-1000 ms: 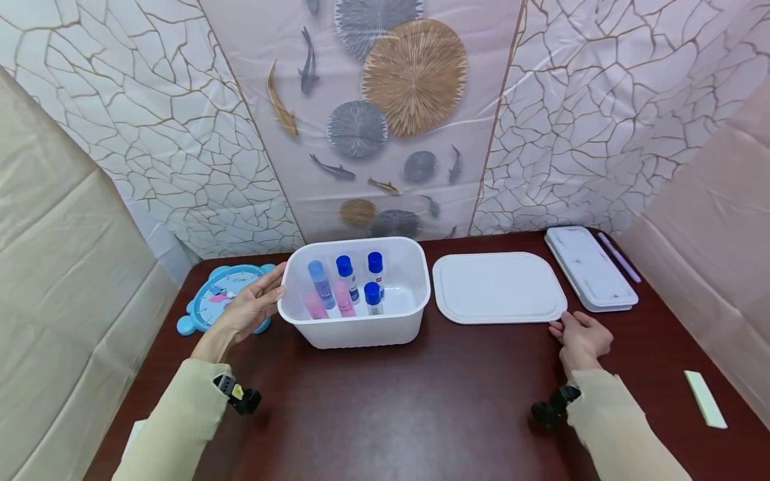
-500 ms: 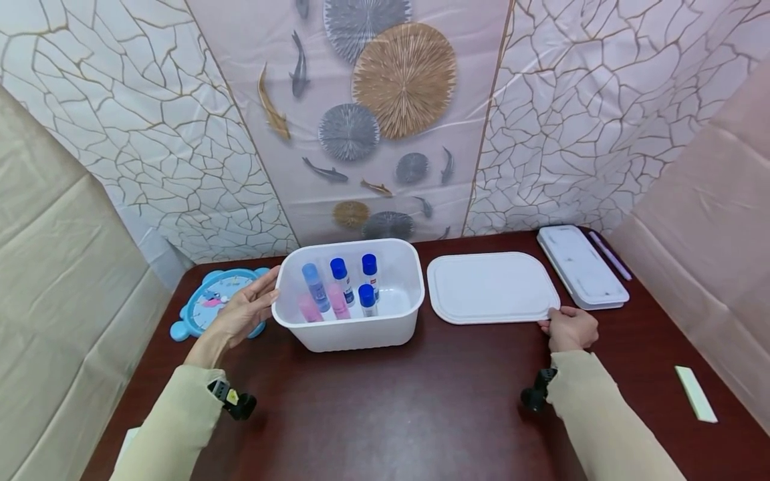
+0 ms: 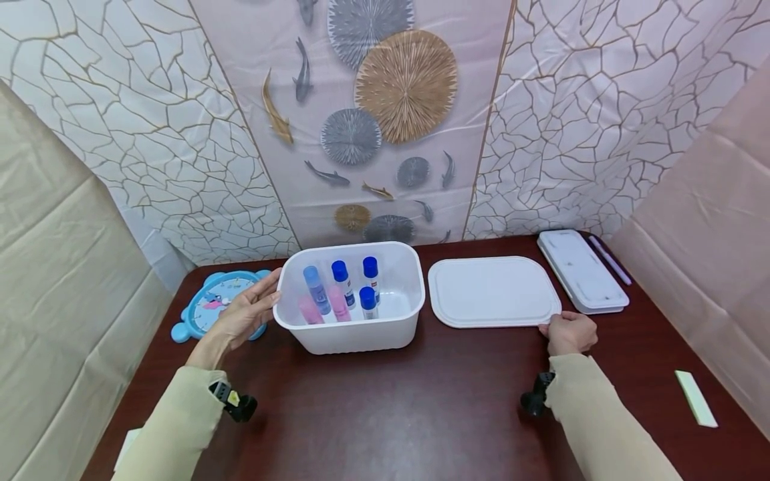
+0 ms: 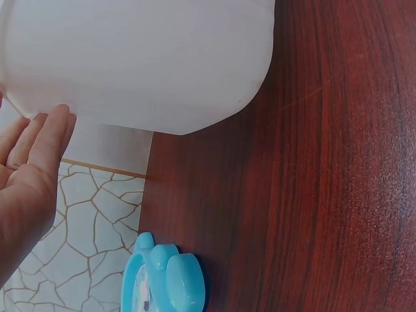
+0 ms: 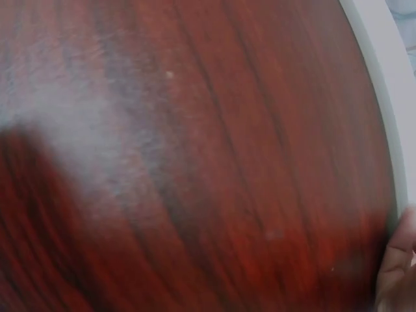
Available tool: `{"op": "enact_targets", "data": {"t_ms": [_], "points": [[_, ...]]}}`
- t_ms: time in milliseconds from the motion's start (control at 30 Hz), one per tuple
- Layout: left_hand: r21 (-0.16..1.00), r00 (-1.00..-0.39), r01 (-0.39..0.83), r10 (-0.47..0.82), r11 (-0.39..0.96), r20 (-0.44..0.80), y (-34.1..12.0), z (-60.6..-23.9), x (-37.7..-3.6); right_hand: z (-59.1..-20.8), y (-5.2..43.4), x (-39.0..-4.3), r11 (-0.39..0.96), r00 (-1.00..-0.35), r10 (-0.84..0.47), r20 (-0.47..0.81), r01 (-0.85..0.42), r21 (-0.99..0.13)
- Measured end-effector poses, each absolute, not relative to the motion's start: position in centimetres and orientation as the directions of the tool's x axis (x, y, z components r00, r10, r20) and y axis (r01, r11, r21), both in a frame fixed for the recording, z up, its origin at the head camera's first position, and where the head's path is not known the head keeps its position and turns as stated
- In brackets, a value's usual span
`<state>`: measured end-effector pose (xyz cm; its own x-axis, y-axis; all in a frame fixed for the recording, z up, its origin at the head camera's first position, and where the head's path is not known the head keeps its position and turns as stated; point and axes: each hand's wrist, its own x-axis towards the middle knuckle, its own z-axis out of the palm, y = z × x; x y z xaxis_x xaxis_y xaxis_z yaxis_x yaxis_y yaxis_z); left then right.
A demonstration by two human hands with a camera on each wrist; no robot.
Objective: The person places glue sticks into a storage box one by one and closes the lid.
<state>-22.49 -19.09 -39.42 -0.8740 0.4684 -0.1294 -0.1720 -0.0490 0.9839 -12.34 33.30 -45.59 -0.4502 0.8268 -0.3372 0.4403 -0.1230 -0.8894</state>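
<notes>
A white plastic bin (image 3: 355, 339) stands near the back of the table. My left hand (image 3: 239, 319) touches its left end with fairly straight fingers, which lie against the outer wall below the rim in the left wrist view. Inside the bin stand several small tubes that look like glue sticks, some with dark blue caps (image 3: 367, 295), one light blue tube (image 3: 316, 288) and two pink ones (image 3: 339, 304). Right of the bin lies a flat white lid (image 3: 494, 292). My right hand (image 3: 570, 333) pinches its front right corner, fingers curled; the fingertips are partly hidden.
A blue clock (image 3: 210, 307) lies behind my left hand. At the back right are a long white case (image 3: 582, 270) and a purple pen-like stick (image 3: 610, 260). A pale green strip (image 3: 696, 398) lies near the right edge. A patterned curtain hangs close behind the table (image 3: 385, 407).
My right hand has moved slightly left onto the lid's corner, and its fingers have curled in to pinch it. The left hand stays at the bin. The head view has shifted a little.
</notes>
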Motion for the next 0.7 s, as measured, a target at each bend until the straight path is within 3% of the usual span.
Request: {"op": "enact_targets", "data": {"t_ms": [233,467,700], "points": [[0.984,-0.877,-0.174,0.461,-0.044,-0.134,-19.1,-39.4,-22.5,-46.1,33.1,-12.7,-0.110,-0.449,0.848,-0.280,0.368,-0.923],[0.987,-0.875,-0.161,0.467,-0.027,-0.130,-19.1,-39.3,-22.4,-45.7,32.8,-12.6,-0.097,-0.460,0.843,-0.279,0.380,-0.920],[0.986,-0.876,-0.157,0.467,-0.050,-0.115,-19.1,-39.4,-22.5,-44.9,33.1,-12.6,-0.247,-0.504,0.777,-0.377,0.306,-0.919]]}}
